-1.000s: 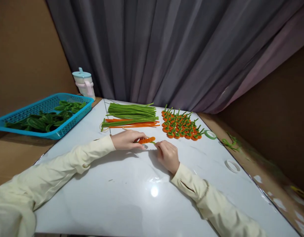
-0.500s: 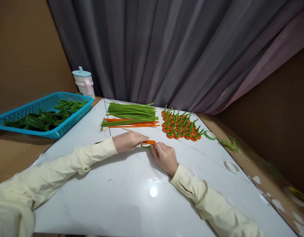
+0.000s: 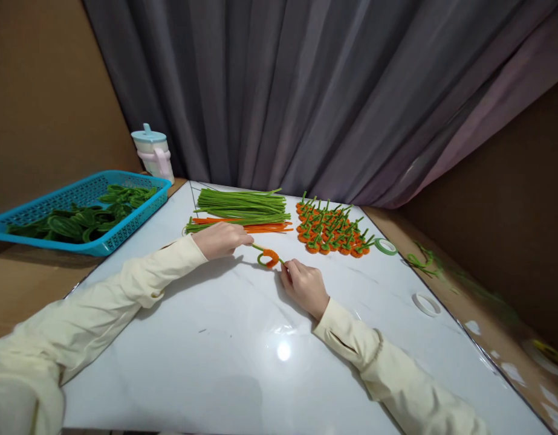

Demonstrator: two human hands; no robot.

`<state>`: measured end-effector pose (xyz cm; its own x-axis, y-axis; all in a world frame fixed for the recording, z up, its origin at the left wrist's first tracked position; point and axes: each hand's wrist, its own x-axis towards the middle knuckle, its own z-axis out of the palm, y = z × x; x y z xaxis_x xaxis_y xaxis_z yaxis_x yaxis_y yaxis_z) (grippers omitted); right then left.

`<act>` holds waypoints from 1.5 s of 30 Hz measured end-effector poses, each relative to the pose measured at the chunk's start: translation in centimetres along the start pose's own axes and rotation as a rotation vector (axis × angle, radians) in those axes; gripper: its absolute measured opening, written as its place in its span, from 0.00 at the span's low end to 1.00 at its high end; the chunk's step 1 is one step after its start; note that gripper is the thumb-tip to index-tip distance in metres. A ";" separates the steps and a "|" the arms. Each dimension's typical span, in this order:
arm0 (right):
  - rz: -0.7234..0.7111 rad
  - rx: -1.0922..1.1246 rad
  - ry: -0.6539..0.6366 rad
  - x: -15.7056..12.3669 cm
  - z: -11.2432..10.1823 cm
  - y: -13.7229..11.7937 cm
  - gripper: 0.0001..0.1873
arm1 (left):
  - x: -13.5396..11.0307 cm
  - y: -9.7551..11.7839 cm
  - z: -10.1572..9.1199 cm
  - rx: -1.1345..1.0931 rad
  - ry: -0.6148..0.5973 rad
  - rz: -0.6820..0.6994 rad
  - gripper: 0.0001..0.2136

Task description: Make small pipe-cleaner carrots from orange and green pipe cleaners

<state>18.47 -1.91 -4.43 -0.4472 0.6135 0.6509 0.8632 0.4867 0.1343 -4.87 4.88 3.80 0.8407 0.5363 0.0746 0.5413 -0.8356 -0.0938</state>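
Note:
Between my hands is a green pipe cleaner bent into a small loop, with an orange pipe cleaner coil wound around part of it. My left hand pinches one green end at the upper left. At the lower right, the other end is between the closed fingertips of my right hand. The loop is held just over the white tabletop. Behind my left hand lie green pipe cleaners and a thinner row of orange pipe cleaners, partly covered by that hand.
Several finished orange coils with green stems stand in rows at the back right. Beside them are a green tape roll and a white tape roll. A blue basket of green leaf shapes and a lidded cup are at left.
My left hand has moved left and up, away from the orange coil, and now grips a green end. The coil has turned into an open loop. The wooden stick is out of sight now.

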 end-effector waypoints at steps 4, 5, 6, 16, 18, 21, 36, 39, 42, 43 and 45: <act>-0.007 -0.001 0.007 0.0 -0.1 0.0 0.14 | -0.1 0.0 -0.7 -0.250 -0.010 -0.041 0.09; -0.018 0.000 0.009 0.0 -0.2 -0.1 0.14 | 0.0 0.5 -0.8 -0.302 0.003 -0.048 0.11; -0.032 0.001 0.012 0.0 -0.3 -0.2 0.14 | 0.0 1.1 -0.7 -0.340 0.022 -0.053 0.15; -0.095 0.005 0.000 0.2 -0.8 -1.0 0.12 | 1.0 4.5 2.9 -0.382 0.133 -0.024 0.14; -0.092 0.002 -0.014 0.2 -0.7 -1.0 0.12 | 0.9 4.4 3.1 -0.393 0.135 -0.011 0.14; -0.091 0.000 -0.043 0.2 -0.7 -1.0 0.13 | 0.8 4.2 2.9 -0.390 0.120 0.000 0.14; -0.027 0.005 -0.114 -0.1 -0.2 0.2 0.11 | 0.1 2.0 -0.4 -0.286 0.007 -0.099 0.14; -0.021 0.016 -0.120 -0.2 -0.2 0.2 0.11 | 0.1 1.7 -0.5 -0.332 0.013 -0.087 0.14; -0.003 0.029 -0.126 -0.2 -0.2 0.2 0.11 | 0.2 1.5 -0.3 -0.387 0.007 -0.084 0.13; 0.008 0.034 -0.127 -0.2 -0.1 0.2 0.11 | 0.3 1.4 -0.3 -0.415 0.001 -0.100 0.13; 0.038 0.046 -0.128 -0.2 -0.1 0.2 0.11 | 0.4 1.2 -0.3 -0.510 -0.035 -0.143 0.12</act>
<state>18.81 -1.98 -4.45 -0.4435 0.7047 0.5538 0.8695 0.4882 0.0751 -3.89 4.05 4.03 0.7638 0.6453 0.0169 0.5831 -0.7009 0.4107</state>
